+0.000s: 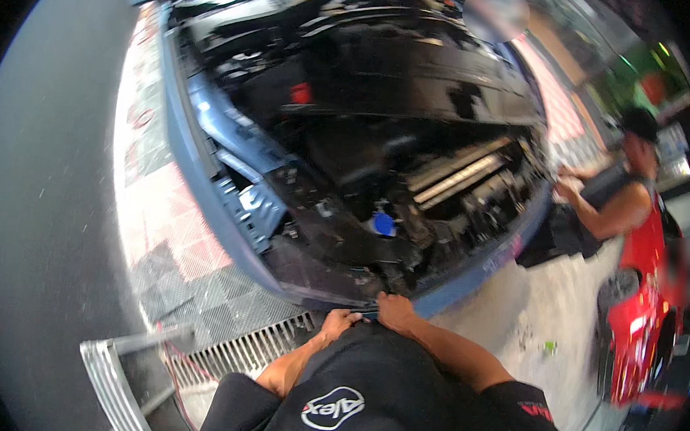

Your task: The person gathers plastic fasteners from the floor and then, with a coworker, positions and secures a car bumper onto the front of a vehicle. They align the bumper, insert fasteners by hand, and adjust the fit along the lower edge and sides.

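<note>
A blue car stands before me with its engine bay exposed. At its near corner, both of my hands meet the bumper edge. My left hand is closed in a pinch right at this edge; whatever lies between the fingertips is too small to make out. Just to its right, my right hand curls its fingers over the edge, with the fingertips partly hidden. Beyond the hands, a blue cap and a dark plastic cover show inside the bay.
On the right, a person has both hands at the car's front. A red vehicle is behind that person. A metal frame and a floor grate lie to my lower left. Checkered floor tiles run along the car's left side.
</note>
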Demonstrator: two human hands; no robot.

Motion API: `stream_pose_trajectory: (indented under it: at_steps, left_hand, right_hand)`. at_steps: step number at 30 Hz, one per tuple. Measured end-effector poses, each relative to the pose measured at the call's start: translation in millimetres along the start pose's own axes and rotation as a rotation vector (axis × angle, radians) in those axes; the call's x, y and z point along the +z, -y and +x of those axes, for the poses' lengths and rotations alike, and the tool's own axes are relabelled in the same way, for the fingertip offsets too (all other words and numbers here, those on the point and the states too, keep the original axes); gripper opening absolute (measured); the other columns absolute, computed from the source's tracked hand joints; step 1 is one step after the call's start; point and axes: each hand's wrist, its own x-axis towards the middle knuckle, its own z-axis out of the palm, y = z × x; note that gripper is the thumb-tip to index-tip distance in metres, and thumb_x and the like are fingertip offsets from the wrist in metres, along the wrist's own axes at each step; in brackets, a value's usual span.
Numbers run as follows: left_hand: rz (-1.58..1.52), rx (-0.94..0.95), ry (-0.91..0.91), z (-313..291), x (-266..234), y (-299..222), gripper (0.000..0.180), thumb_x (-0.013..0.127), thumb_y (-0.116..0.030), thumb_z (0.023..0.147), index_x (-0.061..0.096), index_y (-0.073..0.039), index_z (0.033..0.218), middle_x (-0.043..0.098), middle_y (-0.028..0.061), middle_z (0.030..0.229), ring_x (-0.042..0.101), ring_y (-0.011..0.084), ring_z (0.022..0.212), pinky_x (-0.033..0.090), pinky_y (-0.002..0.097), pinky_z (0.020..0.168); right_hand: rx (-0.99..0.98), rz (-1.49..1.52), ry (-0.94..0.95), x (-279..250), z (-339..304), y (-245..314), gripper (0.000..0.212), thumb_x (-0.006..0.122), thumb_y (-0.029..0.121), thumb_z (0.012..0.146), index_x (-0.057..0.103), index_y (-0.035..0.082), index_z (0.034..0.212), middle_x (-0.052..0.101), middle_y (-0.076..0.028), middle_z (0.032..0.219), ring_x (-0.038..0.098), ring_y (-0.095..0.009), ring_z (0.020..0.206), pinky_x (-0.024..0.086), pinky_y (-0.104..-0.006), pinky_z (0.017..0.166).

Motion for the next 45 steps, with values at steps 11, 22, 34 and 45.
stream_pose_trajectory:
  at_steps: [11,22,34,45]
  left_hand:
    - [-0.166,0.085,0.145,4.8,-4.8,4.0,0.038,0.071,-0.030,0.098,0.059,-0.003,0.074,0.059,0.0010,0.069,0.047,0.0090,0.062,0.038,0.0313,0.055]
    - [-0.234,0.016,0.174,-0.8,-13.1,-15.2,0.037,0.070,-0.029,0.099,0.062,-0.001,0.077,0.062,0.0017,0.071,0.050,0.0101,0.064,0.040,0.0314,0.057]
    - [-0.254,0.006,0.158,-1.1,-12.4,-12.3,0.036,0.069,-0.029,0.099,0.063,0.000,0.079,0.063,0.0027,0.072,0.051,0.0110,0.065,0.041,0.0316,0.058]
    - [-0.266,0.008,0.142,-2.5,-8.2,-7.8,0.035,0.069,-0.029,0.099,0.064,0.000,0.080,0.064,0.0036,0.073,0.053,0.0119,0.065,0.042,0.0318,0.059]
  right_hand:
    - [0.016,0.102,-0.043,5.0,-1.5,3.0,0.030,0.067,0.017,0.083,0.068,-0.004,0.104,0.073,-0.023,0.097,0.073,-0.040,0.093,0.059,-0.0490,0.077]
    - [0.093,0.183,0.016,-5.3,-2.8,6.0,0.021,0.067,0.016,0.082,0.077,0.001,0.093,0.075,-0.022,0.097,0.073,-0.038,0.097,0.059,-0.0478,0.079]
    - [0.140,0.213,-0.109,16.3,2.5,8.2,0.026,0.058,0.017,0.092,0.066,-0.003,0.107,0.073,-0.023,0.097,0.073,-0.040,0.095,0.058,-0.0511,0.078]
    - [0.080,0.112,-0.063,23.6,6.7,2.6,0.026,0.066,0.015,0.085,0.070,-0.002,0.104,0.074,-0.022,0.097,0.073,-0.038,0.095,0.059,-0.0476,0.078]
